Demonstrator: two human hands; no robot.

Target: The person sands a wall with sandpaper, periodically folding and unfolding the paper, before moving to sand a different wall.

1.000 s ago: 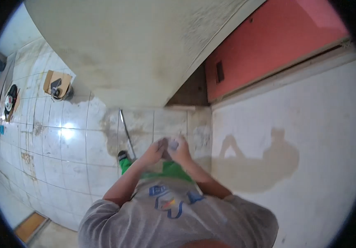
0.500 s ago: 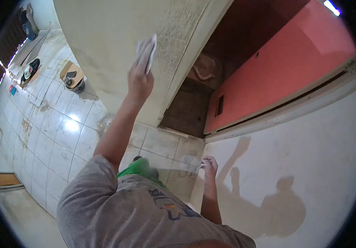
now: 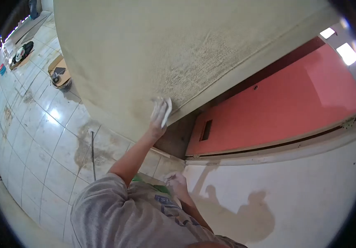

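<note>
My left hand [image 3: 159,113] presses a folded white sheet [image 3: 167,111], which looks like sandpaper, against the pale wall [image 3: 116,45]. Its fingers are together, coated in white dust, and lie along the sheet. Just above and right of this hand, a rough grey patch [image 3: 198,62] runs beside the wall's edge. My right hand [image 3: 177,182] hangs low in front of my shirt, apart from the wall. White dust covers its loosely bent fingers, and no object shows in them.
A red door panel [image 3: 277,95] stands right of the wall's edge, above a white wall [image 3: 310,190] carrying shadows. Across the tiled floor [image 3: 37,144] lie a bucket [image 3: 65,85], cardboard [image 3: 58,64] and a thin rod [image 3: 93,155]. Part of another person [image 3: 33,9] shows far off.
My left hand has slid down the wall with the white sheet, towards the wall's lower edge. My right hand has moved left and lower. The view has shifted, showing more of the wall.
</note>
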